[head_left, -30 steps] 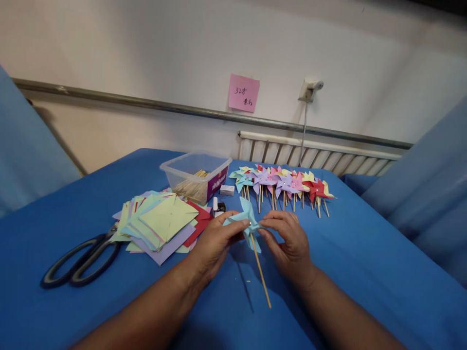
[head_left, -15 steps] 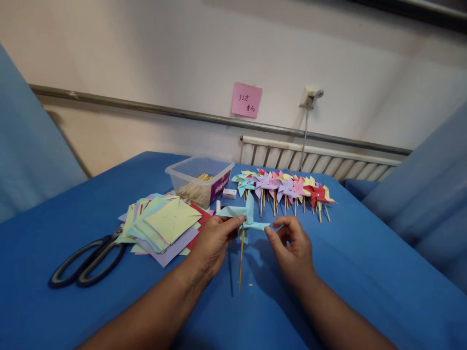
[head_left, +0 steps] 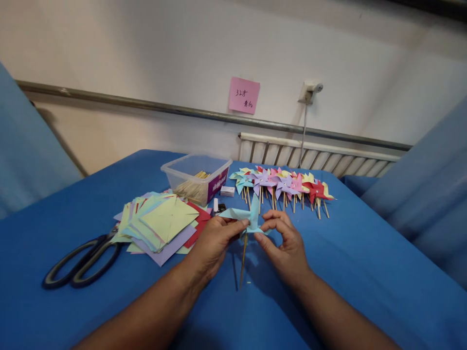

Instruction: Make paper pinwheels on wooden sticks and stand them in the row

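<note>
Both hands hold a light blue paper pinwheel (head_left: 243, 215) above the blue table (head_left: 365, 262). My left hand (head_left: 213, 243) pinches its left blade and hub. My right hand (head_left: 282, 243) pinches the hub from the right with thumb and forefinger. The pinwheel's thin wooden stick (head_left: 243, 260) hangs down between my hands, nearly upright. A row of finished pinwheels (head_left: 282, 184) in blue, purple, pink, yellow and red lies just beyond my hands.
A stack of coloured paper squares (head_left: 162, 221) lies at left, black scissors (head_left: 78, 265) further left. A clear plastic box (head_left: 197, 177) holding wooden sticks stands behind the papers, with a small white box (head_left: 227, 191) beside it. A pink note (head_left: 243, 95) hangs on the wall.
The stick swung from slanting down-right to nearly upright. My right hand let go of the right blade and moved in to pinch the hub.
</note>
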The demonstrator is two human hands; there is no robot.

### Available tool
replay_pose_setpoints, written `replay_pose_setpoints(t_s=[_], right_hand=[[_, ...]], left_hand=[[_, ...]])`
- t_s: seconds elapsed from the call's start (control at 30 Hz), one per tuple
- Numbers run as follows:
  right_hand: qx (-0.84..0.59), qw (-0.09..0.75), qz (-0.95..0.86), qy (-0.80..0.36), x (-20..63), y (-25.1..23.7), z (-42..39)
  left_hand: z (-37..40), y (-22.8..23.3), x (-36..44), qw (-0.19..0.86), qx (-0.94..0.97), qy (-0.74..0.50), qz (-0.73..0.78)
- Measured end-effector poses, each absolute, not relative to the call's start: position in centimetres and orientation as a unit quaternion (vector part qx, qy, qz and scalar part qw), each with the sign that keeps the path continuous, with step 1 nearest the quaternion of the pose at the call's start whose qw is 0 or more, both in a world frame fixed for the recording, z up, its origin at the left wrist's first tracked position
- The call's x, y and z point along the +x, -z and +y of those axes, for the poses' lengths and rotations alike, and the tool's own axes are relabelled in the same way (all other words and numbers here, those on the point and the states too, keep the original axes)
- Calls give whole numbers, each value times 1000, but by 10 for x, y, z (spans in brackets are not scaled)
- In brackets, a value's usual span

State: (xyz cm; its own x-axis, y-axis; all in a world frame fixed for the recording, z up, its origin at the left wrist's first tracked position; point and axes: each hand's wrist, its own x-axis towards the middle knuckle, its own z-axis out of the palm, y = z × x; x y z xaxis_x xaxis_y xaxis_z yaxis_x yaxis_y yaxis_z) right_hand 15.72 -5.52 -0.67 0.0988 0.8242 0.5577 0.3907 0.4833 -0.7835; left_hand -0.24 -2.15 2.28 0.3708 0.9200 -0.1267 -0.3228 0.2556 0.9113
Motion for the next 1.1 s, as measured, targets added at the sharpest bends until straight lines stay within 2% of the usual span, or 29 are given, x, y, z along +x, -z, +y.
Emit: replay_pose_setpoints(t_s=[0.13, 0.37, 0.47, 0.73, 1.1], right_hand=[[-472, 579, -612, -260, 157, 9, -52], [-433, 600, -489, -463, 151, 16, -47], [-421, 611, -446, -501, 148, 18, -47], [-404, 643, -396, -516, 144, 25, -45], [-451, 624, -514, -378, 150, 20, -47]], left_hand=[[-23, -23, -2, 710, 426, -438, 351], [-23, -20, 2, 705, 412, -454, 358], [-24, -18, 3, 702, 398, -466, 362], [-25, -17, 4, 700, 395, -450, 388], [-26, -18, 3, 677, 422, -447, 404]])
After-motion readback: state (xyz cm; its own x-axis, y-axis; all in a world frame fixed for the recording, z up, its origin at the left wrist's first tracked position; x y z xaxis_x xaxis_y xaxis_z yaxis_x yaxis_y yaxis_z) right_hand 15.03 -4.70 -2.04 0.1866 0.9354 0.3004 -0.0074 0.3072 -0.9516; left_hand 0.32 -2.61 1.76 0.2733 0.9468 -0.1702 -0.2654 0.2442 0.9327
